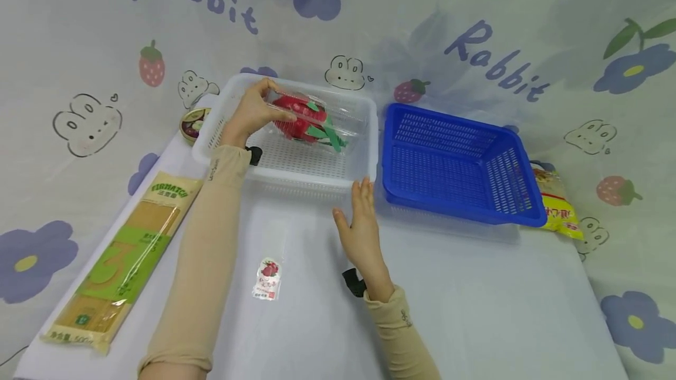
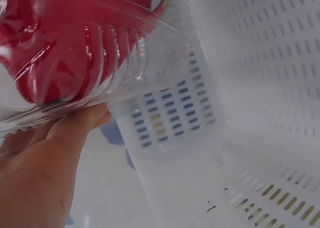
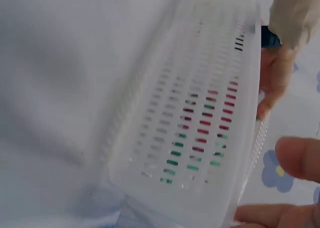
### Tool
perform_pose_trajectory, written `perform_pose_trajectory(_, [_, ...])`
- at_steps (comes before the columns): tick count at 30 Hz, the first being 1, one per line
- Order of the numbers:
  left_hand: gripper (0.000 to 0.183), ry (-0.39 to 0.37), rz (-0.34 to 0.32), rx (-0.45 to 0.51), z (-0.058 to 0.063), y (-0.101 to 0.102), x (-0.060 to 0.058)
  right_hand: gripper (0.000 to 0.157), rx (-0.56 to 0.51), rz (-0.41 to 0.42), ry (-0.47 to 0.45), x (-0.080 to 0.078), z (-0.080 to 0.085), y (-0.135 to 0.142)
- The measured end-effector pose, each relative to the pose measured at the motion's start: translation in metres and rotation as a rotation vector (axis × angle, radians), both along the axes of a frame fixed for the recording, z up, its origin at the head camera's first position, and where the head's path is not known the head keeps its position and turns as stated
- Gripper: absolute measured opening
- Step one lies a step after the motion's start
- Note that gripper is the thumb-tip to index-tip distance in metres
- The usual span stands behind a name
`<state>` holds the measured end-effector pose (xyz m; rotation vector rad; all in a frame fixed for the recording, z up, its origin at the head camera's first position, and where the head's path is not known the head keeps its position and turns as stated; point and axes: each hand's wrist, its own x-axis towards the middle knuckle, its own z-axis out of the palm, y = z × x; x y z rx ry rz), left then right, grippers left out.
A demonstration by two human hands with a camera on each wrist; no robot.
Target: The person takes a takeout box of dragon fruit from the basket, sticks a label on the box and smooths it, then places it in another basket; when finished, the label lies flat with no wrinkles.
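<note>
My left hand (image 1: pixel 256 111) grips a clear plastic box (image 1: pixel 348 125) by its left end, inside the white basket (image 1: pixel 285 177). Red fruit with green tips, looking like dragon fruit (image 1: pixel 293 128), lies in the box. Up close in the left wrist view, the fingers (image 2: pixel 55 153) are under the box's ribbed edge. My right hand (image 1: pixel 362 233) is at the front right of the white basket, fingers straight and fingertips at its rim; contact is hard to tell. Through the basket's slots, the right wrist view shows red and green.
A blue basket (image 1: pixel 465 216) stands right of the white one, a yellow packet (image 1: pixel 562 213) beside it. Packed noodles (image 1: pixel 124 263) lie along the table's left edge. A fruit label (image 1: pixel 268 278) lies in front, and a round container (image 1: pixel 192 125) sits behind the white basket's left side.
</note>
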<state>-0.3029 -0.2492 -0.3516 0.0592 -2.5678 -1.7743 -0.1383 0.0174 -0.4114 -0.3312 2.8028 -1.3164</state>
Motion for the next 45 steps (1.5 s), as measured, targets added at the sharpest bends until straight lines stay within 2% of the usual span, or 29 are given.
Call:
perform_pose_trajectory(5, [0.051,-0.027,-0.011,-0.012,-0.004,-0.002,0.0,0.074,-0.08,-0.041,-0.052,0.001,-0.003,-0.007])
perform_pose_trajectory(10, [0.063,-0.086,-0.056,-0.055,-0.003,-0.008,0.0,0.074,-0.117,-0.068,-0.087,0.0,-0.003,-0.009])
perform_pose_trajectory(15, [0.075,-0.172,-0.091,-0.107,-0.001,-0.016,0.002,0.074,-0.111,-0.075,-0.085,-0.001,-0.003,-0.01])
perform_pose_trajectory(19, [0.081,-0.2,-0.11,-0.166,0.003,-0.016,0.002,0.074,-0.11,-0.07,-0.086,-0.001,-0.002,-0.01])
perform_pose_trajectory(26, [0.101,-0.279,-0.211,-0.31,0.01,-0.016,0.003,0.074,-0.094,-0.056,-0.085,0.0,-0.001,-0.008])
perform_pose_trajectory(29, [0.105,-0.292,-0.218,-0.337,0.011,-0.015,0.004,0.075,-0.084,-0.052,-0.083,-0.001,0.0,-0.007])
perform_pose_trajectory(37, [0.1,-0.382,-0.225,-0.283,0.013,-0.012,0.01,0.076,-0.083,-0.052,-0.092,-0.002,0.0,-0.006])
perform_pose_trajectory(42, [0.095,-0.398,-0.244,-0.279,0.014,-0.011,0.012,0.077,-0.091,-0.044,-0.099,-0.001,0.001,-0.005])
perform_pose_trajectory(45, [0.088,-0.413,-0.222,-0.245,0.014,-0.012,0.014,0.077,-0.093,-0.038,-0.095,0.0,0.003,-0.005])
